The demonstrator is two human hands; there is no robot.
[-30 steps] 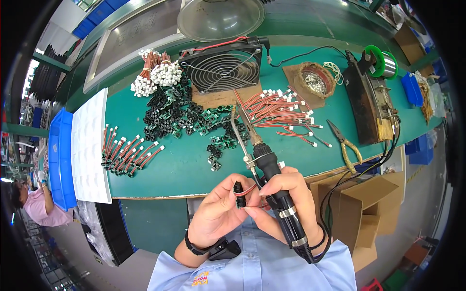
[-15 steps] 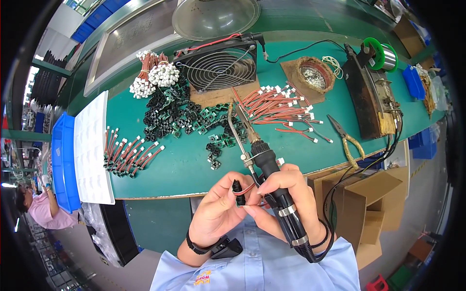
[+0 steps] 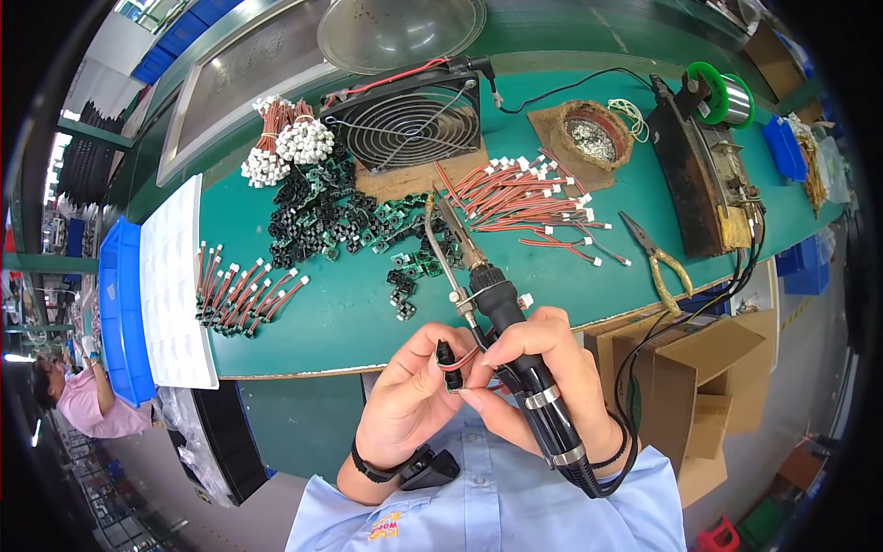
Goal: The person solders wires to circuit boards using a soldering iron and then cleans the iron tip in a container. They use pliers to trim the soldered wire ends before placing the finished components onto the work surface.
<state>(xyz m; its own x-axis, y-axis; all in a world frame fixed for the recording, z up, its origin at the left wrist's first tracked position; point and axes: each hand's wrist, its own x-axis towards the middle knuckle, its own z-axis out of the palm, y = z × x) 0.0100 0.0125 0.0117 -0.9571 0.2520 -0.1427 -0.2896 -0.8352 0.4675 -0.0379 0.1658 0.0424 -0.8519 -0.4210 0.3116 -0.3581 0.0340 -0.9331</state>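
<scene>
My left hand point(image 3: 405, 397) pinches a small black connector part point(image 3: 449, 362) between thumb and fingers, with a red wire lead point(image 3: 463, 362) bent across it. My right hand point(image 3: 549, 373) is wrapped round a soldering iron point(image 3: 498, 296), whose metal tip and bent solder feed tube point(image 3: 437, 241) point away over the bench. The right fingertips also touch the red lead beside the black part. A white plug point(image 3: 525, 301) shows next to the iron's collar. Beyond the tip lie loose red leads with white plugs point(image 3: 515, 198) and a heap of small black and green circuit boards point(image 3: 317, 207).
A black fan point(image 3: 405, 127) stands at the back. To the right are a solder-scrap dish point(image 3: 593, 140), pliers point(image 3: 658, 262), a solder spool point(image 3: 727, 99) and a dark metal stand point(image 3: 688, 175). Finished-looking wired boards point(image 3: 246, 299) lie left, beside a white tray point(image 3: 173, 285) and blue bin point(image 3: 124, 313).
The view has shifted slightly, and the soldering iron sits a touch lower and more to the left. Both hands keep the same hold.
</scene>
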